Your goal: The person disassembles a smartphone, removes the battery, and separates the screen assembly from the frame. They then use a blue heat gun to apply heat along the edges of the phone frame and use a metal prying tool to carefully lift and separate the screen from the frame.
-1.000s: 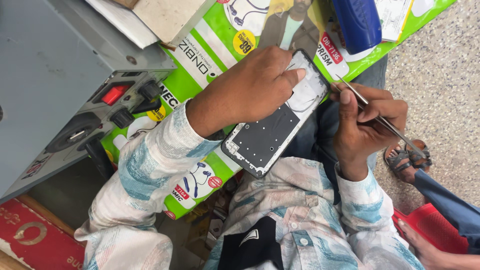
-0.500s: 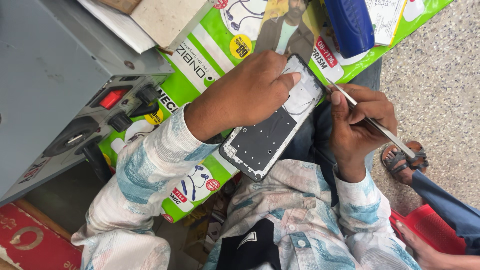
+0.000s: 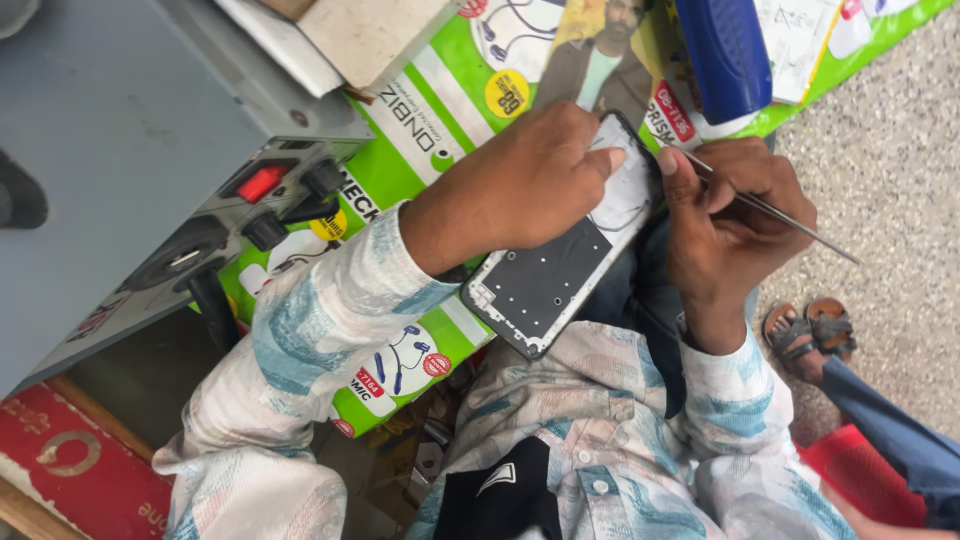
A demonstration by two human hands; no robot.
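Observation:
An opened phone frame (image 3: 548, 278), black with a grey inner plate, lies tilted over my lap and the edge of a green printed sheet. My left hand (image 3: 525, 180) grips its upper end, fingers curled over the top. My right hand (image 3: 725, 215) holds thin metal tweezers (image 3: 775, 212) like a pen, their tip touching the upper right edge of the phone frame. My patterned white and blue sleeves cover both forearms.
A grey power supply box (image 3: 130, 150) with a red switch (image 3: 262, 183) and black knobs stands at the left. A blue object (image 3: 725, 55) lies on the green sheet (image 3: 450, 90) above. Another person's sandalled foot (image 3: 810, 335) rests on the speckled floor at the right.
Both hands and the phone frame have stayed together; the view has drifted slightly. The tweezers' tip remains at the frame's upper edge.

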